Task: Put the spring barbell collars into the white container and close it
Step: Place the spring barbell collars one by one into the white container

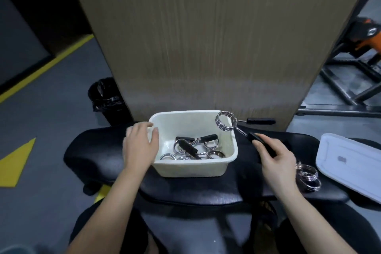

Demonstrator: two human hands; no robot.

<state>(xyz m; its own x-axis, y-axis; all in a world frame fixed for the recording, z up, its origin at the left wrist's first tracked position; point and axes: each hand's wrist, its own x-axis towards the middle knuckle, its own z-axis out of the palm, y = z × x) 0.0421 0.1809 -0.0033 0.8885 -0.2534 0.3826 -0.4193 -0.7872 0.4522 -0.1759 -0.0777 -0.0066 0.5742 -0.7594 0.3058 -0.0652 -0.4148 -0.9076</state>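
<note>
A white container [193,163] sits on the black padded worktop [99,150], open at the top, and inside it lies a tangle of spring collars [193,148] — chrome coils with black-capped handles, piled across the bottom so that they overlap; how many there are cannot be told. The left hand [140,144] rests against the container's left wall, thumb over the rim and fingers spread along the outside, so its grip is wide and laid on the container rather than closed round anything. The right hand [276,159] is just to the right of the container, its grip closed on one black handle of another collar [225,120]. This held collar's chrome coil stands in the air over the container's back right corner, above the rim and not yet inside, while its second black handle sticks out to the right, away from the hand. Behind the right wrist, on the worktop, more loose collars [307,177] lie in a small heap, partly hidden by the hand. Just beside them, at the right edge of the view, lies the white lid [350,163], flat and off the container — well apart from it. A black bin [107,97] lined with a bag stands on the floor behind the worktop, beside a tall wooden panel [206,37].
</note>
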